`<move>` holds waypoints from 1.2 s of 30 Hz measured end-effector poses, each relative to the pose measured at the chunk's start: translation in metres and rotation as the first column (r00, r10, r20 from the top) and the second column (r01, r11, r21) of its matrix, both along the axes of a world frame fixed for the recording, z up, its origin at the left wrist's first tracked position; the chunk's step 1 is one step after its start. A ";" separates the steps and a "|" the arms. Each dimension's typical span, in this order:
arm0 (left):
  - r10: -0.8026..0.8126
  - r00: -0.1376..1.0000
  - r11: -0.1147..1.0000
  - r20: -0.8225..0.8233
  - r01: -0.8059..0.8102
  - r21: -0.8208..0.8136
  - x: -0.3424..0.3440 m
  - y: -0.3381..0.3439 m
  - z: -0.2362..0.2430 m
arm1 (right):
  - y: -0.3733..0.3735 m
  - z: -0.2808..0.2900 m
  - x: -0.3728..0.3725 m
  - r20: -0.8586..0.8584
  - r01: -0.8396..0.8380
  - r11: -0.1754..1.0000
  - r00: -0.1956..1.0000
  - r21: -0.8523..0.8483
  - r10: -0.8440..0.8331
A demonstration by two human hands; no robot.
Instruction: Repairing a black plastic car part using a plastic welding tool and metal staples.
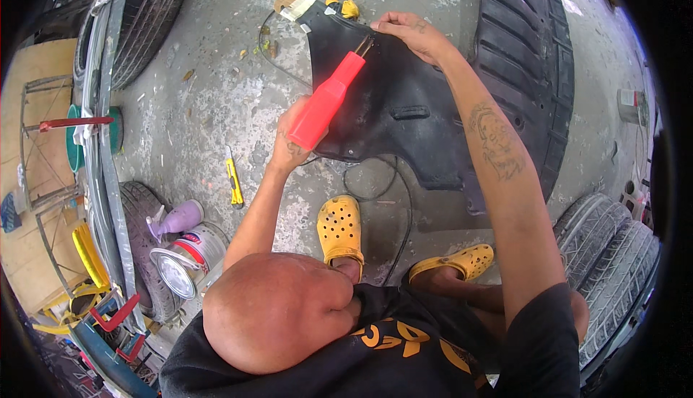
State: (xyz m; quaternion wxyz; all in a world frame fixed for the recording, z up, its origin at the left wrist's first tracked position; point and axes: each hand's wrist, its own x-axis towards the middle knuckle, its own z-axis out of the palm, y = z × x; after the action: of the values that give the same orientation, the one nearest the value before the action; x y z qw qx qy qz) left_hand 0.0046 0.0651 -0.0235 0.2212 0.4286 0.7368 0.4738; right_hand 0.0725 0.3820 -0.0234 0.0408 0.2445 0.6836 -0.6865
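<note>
My left hand grips a red hand tool with two metal prongs angled at the top edge of a flat black plastic panel on the floor. Beside the prongs, my right hand has thumb and fingertips closed on that edge. Light strips of tape sit on the panel's narrow upper corner, with a yellow object just behind it. A black cable loops below the panel.
A ribbed black panel lies at right; a yellow cutter at left. Tyres, a paint can, a purple spray bottle and a metal rack surround me. My feet in yellow clogs are below.
</note>
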 end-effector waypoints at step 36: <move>-0.008 1.000 1.000 0.030 0.008 -0.018 -0.003 -0.003 -0.011 | 0.001 -0.013 -0.001 -0.108 -0.024 1.000 0.994 0.018 0.026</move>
State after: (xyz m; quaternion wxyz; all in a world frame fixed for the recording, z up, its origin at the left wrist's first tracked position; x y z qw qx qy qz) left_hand 0.0011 0.0624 -0.0342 0.2381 0.4224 0.7359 0.4726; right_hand 0.0716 0.3826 -0.0363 0.0101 0.1987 0.6936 -0.6924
